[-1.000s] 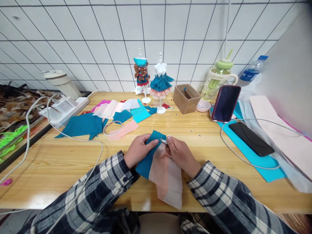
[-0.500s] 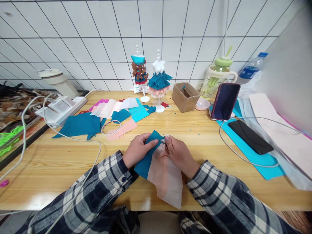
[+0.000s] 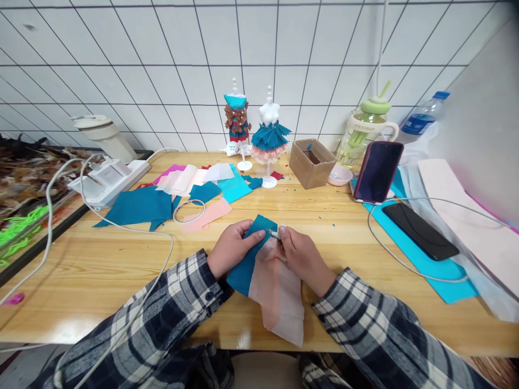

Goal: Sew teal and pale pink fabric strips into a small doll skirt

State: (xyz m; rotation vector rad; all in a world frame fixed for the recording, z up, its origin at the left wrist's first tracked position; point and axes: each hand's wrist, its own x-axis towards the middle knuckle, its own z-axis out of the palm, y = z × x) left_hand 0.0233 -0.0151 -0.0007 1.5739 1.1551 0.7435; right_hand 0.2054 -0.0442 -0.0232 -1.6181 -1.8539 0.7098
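Observation:
My left hand [image 3: 235, 248] pinches a piece of teal crepe paper [image 3: 240, 276] between thumb and fingers above the front of the table. Closed around small metal scissors [image 3: 274, 234], my right hand [image 3: 304, 256] is just beside it. Most of the scissors' handle is hidden in the fingers. The blades point left, at the upper part of the teal paper near my left thumb. A thin, pale pink paper sheet [image 3: 279, 302] hangs below the right fingers and overlaps the teal piece. How its top edge is held is hidden.
Two small dress-form stands [image 3: 269, 135] with paper outfits stand at the back, beside a cardboard box [image 3: 312, 167]. Paper scraps [image 3: 138, 206] and a ring [image 3: 189, 211] lie left. A white cable [image 3: 166, 254] crosses my left sleeve. Phones [image 3: 419, 229] and a jug [image 3: 360, 129] are right.
The scissor blades now appear apart, and their tips are more visible against the teal paper. Both hands keep their grip. The whole view has shifted slightly.

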